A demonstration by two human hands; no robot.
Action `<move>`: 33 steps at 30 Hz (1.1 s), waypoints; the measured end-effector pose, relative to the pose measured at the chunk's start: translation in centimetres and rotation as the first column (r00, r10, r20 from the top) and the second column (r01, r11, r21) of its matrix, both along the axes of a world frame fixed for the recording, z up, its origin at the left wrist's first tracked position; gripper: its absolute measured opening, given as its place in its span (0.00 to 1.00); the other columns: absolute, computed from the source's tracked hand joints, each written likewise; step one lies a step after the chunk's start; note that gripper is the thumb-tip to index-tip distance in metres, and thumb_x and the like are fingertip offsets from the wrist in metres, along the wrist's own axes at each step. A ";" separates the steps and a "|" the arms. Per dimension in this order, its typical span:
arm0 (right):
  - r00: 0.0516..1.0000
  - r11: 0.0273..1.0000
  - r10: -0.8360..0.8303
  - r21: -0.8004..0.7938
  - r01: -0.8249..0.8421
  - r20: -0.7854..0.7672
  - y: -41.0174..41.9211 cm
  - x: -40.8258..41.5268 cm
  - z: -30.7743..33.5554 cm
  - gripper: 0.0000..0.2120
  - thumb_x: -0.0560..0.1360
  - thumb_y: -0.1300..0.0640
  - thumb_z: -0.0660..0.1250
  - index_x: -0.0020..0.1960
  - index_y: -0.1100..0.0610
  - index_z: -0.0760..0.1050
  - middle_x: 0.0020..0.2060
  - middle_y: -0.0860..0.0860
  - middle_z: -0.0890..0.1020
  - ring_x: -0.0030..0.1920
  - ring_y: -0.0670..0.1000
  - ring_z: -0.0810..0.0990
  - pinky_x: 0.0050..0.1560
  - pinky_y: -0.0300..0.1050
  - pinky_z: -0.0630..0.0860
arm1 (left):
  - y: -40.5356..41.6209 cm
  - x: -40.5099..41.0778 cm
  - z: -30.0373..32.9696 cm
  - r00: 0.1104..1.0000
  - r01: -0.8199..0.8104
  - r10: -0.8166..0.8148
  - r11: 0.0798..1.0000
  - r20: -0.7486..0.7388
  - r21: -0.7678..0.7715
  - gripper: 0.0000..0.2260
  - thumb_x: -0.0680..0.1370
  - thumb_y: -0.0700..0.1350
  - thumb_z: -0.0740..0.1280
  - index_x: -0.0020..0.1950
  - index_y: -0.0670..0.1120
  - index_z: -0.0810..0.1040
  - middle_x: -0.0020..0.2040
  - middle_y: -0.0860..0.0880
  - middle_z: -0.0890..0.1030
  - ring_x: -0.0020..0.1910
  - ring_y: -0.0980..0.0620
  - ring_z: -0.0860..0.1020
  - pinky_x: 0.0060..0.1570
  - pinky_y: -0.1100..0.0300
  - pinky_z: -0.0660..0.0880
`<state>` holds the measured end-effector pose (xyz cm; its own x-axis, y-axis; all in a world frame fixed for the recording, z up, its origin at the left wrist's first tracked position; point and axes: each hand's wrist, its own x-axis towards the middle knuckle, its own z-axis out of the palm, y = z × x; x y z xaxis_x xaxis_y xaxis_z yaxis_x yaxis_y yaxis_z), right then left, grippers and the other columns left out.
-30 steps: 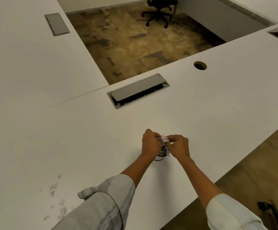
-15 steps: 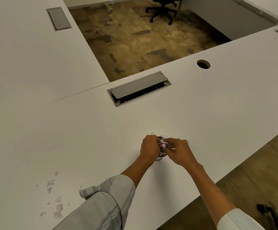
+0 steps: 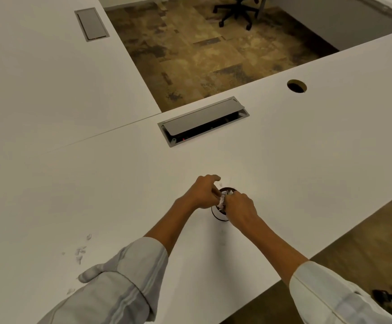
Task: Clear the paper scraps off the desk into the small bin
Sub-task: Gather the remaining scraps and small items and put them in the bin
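Note:
A small round dark bin [image 3: 218,215] stands on the white desk [image 3: 307,174], mostly hidden by my hands. My left hand [image 3: 203,191] is at its left rim, fingers partly spread. My right hand [image 3: 239,205] is over its right side, pinching white paper scraps [image 3: 223,199] above the opening. White paper shows inside the bin. Several small loose scraps [image 3: 80,252] lie on the desk at the near left, beside my left sleeve.
A grey cable hatch [image 3: 203,120] sits half open behind the bin, and a round cable hole [image 3: 296,86] lies to the far right. A second hatch [image 3: 91,24] is on the left desk. An office chair [image 3: 238,10] stands on the floor beyond. The desk edge runs close on my right.
My hands have lowered onto the bin with the scraps. My left fingers have spread apart, and the right hand has pushed down over the opening. The view has shifted slightly.

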<state>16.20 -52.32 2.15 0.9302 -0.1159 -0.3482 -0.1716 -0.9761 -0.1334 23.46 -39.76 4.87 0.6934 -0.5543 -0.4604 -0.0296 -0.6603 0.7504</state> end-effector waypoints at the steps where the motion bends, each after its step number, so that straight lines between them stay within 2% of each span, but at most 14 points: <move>1: 1.000 1.000 0.001 -0.001 -0.001 -0.014 0.1 0.2 -0.2 0.11 0.77 0.59 0.65 0.58 0.58 0.75 0.49 0.55 0.82 0.47 0.55 0.82 0.38 0.43 0.71 | 0.2 0.0 0.0 1.000 -0.013 0.013 1.000 0.024 -0.002 0.31 0.69 0.35 0.74 0.71 0.40 0.68 0.53 0.41 0.84 0.49 0.48 0.83 0.52 0.54 0.81; 4: 0.999 1.000 -0.013 0.026 0.014 -0.044 0.3 1.2 -0.8 0.09 0.76 0.59 0.66 0.56 0.58 0.77 0.49 0.55 0.83 0.47 0.55 0.82 0.39 0.42 0.72 | 0.3 -0.4 -0.2 0.994 0.031 -0.037 0.997 0.105 0.066 0.20 0.69 0.36 0.73 0.60 0.41 0.78 0.44 0.42 0.85 0.39 0.48 0.82 0.47 0.52 0.82; 7: 0.995 1.000 -0.024 0.005 0.025 -0.094 0.5 2.0 -0.8 0.06 0.75 0.60 0.66 0.51 0.60 0.78 0.47 0.56 0.83 0.46 0.56 0.82 0.41 0.43 0.74 | 0.1 -1.2 -0.9 0.980 0.120 -0.147 0.974 0.136 0.190 0.12 0.71 0.42 0.72 0.54 0.42 0.81 0.45 0.42 0.84 0.43 0.43 0.83 0.47 0.49 0.81; 11: 0.995 0.997 -0.069 0.035 0.072 -0.074 -0.9 2.4 0.1 0.08 0.70 0.57 0.72 0.48 0.60 0.81 0.42 0.56 0.81 0.44 0.56 0.83 0.37 0.43 0.75 | 0.3 -1.5 -2.4 0.966 0.182 -0.224 0.944 0.127 0.275 0.14 0.73 0.48 0.71 0.58 0.46 0.80 0.51 0.44 0.81 0.49 0.43 0.80 0.49 0.49 0.79; 13: 0.993 0.984 -0.111 0.132 0.115 -0.041 -2.1 2.1 1.0 0.11 0.65 0.53 0.78 0.44 0.57 0.82 0.40 0.54 0.83 0.41 0.55 0.83 0.38 0.42 0.77 | 0.5 -1.3 -2.9 0.970 0.138 -0.180 0.961 0.163 0.240 0.15 0.73 0.51 0.71 0.58 0.49 0.81 0.49 0.46 0.81 0.47 0.45 0.80 0.46 0.53 0.77; 16: 0.971 0.921 -0.239 0.317 0.226 0.004 -4.0 1.6 2.6 0.09 0.60 0.59 0.78 0.38 0.53 0.83 0.36 0.50 0.84 0.37 0.50 0.83 0.39 0.43 0.82 | 0.9 -0.9 -2.9 0.978 0.052 -0.075 0.991 0.194 0.120 0.11 0.71 0.49 0.72 0.52 0.50 0.83 0.36 0.52 0.79 0.37 0.50 0.78 0.38 0.58 0.74; 20: 0.867 0.760 -0.487 0.541 0.360 0.106 -7.7 2.3 3.1 0.06 0.63 0.60 0.77 0.36 0.52 0.82 0.34 0.48 0.85 0.34 0.43 0.83 0.34 0.28 0.75 | 2.0 -1.3 -2.8 0.956 -0.158 0.164 0.987 0.242 -0.042 0.03 0.68 0.47 0.71 0.39 0.50 0.79 0.27 0.54 0.76 0.29 0.55 0.74 0.33 0.60 0.72; 22: 0.856 0.740 -0.507 0.559 0.373 0.100 -9.4 3.2 1.9 0.05 0.66 0.62 0.75 0.40 0.53 0.83 0.38 0.50 0.86 0.35 0.44 0.83 0.36 0.29 0.74 | 2.8 -2.4 -3.4 0.921 -0.275 0.284 0.959 0.268 -0.072 0.05 0.65 0.48 0.70 0.35 0.50 0.75 0.25 0.54 0.73 0.26 0.57 0.71 0.31 0.62 0.71; 25: 0.955 0.861 -0.281 0.462 0.211 0.089 -10.4 5.2 -1.0 0.11 0.72 0.67 0.69 0.52 0.57 0.83 0.48 0.54 0.86 0.44 0.49 0.83 0.48 0.36 0.76 | 3.8 -5.4 -5.1 0.916 -0.323 0.310 0.946 0.256 0.008 0.08 0.64 0.51 0.70 0.35 0.51 0.73 0.26 0.55 0.72 0.26 0.58 0.70 0.29 0.64 0.67; 27: 0.997 0.923 -0.069 0.381 0.054 0.026 -10.3 6.5 -2.8 0.16 0.74 0.69 0.64 0.59 0.57 0.80 0.57 0.55 0.82 0.54 0.52 0.81 0.57 0.42 0.76 | 4.1 -7.8 -6.4 0.952 -0.224 0.198 0.970 0.232 0.092 0.11 0.65 0.54 0.70 0.41 0.51 0.75 0.33 0.56 0.75 0.32 0.57 0.72 0.33 0.63 0.68; 30: 0.971 0.949 0.231 0.231 -0.213 -0.055 -9.9 8.2 -4.9 0.25 0.75 0.71 0.61 0.69 0.53 0.72 0.70 0.53 0.72 0.69 0.54 0.69 0.68 0.48 0.68 | 3.6 -10.5 -8.5 0.970 0.008 -0.047 0.987 0.237 0.162 0.21 0.69 0.57 0.69 0.58 0.49 0.75 0.54 0.51 0.76 0.49 0.52 0.76 0.45 0.60 0.72; 33: 0.888 0.884 0.457 0.134 -0.448 -0.047 -9.4 8.9 -6.3 0.35 0.73 0.72 0.63 0.75 0.49 0.63 0.76 0.49 0.62 0.74 0.54 0.61 0.66 0.52 0.72 | 2.7 -12.0 -9.9 0.896 0.235 -0.297 0.948 0.330 0.216 0.26 0.73 0.52 0.66 0.69 0.44 0.69 0.68 0.46 0.70 0.63 0.47 0.72 0.54 0.55 0.74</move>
